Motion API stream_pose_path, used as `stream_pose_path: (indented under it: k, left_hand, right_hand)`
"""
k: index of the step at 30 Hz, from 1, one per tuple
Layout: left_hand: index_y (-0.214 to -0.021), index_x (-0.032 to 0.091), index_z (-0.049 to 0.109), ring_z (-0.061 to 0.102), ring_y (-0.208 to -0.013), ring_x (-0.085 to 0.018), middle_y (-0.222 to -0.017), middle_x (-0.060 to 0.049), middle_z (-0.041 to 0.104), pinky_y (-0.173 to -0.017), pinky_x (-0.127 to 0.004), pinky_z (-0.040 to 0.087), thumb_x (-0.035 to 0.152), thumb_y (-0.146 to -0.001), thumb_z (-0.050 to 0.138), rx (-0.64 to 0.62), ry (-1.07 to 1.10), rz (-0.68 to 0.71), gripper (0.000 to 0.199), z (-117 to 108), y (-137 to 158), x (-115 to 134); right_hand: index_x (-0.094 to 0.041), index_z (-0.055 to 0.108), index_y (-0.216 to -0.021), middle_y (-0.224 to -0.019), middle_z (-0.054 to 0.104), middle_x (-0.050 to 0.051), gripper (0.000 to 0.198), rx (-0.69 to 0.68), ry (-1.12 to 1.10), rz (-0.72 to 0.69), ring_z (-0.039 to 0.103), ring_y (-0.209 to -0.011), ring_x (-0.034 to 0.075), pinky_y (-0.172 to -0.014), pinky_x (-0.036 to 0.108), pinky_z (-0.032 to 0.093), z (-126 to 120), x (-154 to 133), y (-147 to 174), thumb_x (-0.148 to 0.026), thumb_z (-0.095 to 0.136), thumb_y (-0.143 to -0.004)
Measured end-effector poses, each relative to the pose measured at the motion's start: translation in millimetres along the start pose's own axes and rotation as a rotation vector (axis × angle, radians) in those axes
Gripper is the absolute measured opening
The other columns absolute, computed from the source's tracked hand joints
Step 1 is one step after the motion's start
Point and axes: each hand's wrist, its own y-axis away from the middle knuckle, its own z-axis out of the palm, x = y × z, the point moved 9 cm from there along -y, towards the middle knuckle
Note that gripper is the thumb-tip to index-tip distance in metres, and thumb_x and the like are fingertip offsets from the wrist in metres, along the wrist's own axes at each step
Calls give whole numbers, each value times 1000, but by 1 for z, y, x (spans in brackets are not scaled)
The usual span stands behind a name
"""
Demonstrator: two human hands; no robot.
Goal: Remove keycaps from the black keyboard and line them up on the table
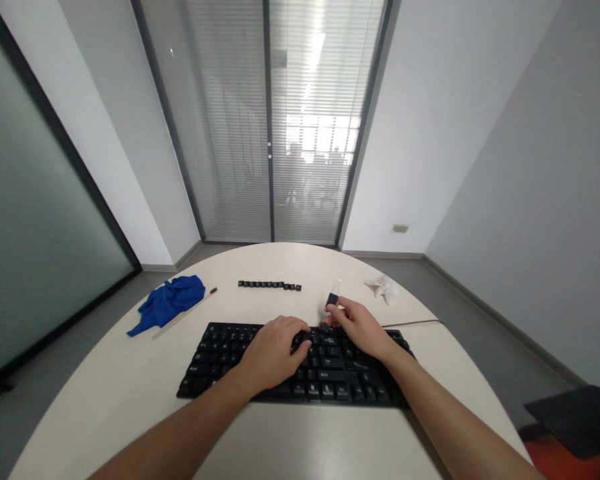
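Note:
A black keyboard (330,373) lies across the table in front of me. My left hand (279,350) rests on its middle, palm down, with thumb and index finger spread around a few keys near the top row. Over the upper right part of the keyboard, my right hand (357,327) pinches a keycap puller (333,299) with a dark handle and thin wire loops pointing up. Its lower end is close to the top row of keys; whether it grips a key there I cannot tell. Beyond the keyboard, several loose black keycaps (270,285) sit in a row.
The round white table (300,437) carries a blue cloth (173,299) and a thin brush (187,311) at the left. A crumpled white tissue (383,288) lies at the back right. The keyboard cable (413,323) runs off rightward. A chair (575,427) stands at the lower right.

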Motion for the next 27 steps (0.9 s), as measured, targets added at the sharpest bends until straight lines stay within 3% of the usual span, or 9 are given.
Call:
stream_pose_path:
  k: [9, 17, 27]
  left_hand:
    - [-106, 24, 61, 62, -100, -23, -106, -3, 68, -88, -36, 47, 34, -86, 60, 83, 143, -171, 22, -4, 0, -21]
    - [-94, 24, 66, 63, -93, -20, -96, 1, 70, -87, -33, 47, 25, -83, 65, 73, 272, -160, 12, -2, -3, -26]
    - [-100, 27, 65, 62, -99, -20, -102, 1, 70, -89, -33, 46, 22, -83, 65, 32, 238, -106, 18, 3, -1, -22]
  right_hand:
    - [-19, 63, -83, -78, 72, 5, 34, 33, -54, -94, 67, -79, 20, -75, 30, 50, 3, -31, 10, -49, 49, -92]
    - [-18, 67, -80, -78, 71, 4, 34, -60, -86, -123, 63, -76, 19, -70, 29, 48, 16, -30, 11, -48, 53, -90]
    - [-16, 69, -89, -73, 65, 1, 25, -96, -77, -120, 56, -69, 15, -64, 25, 43, 19, -26, 9, -40, 62, -86]
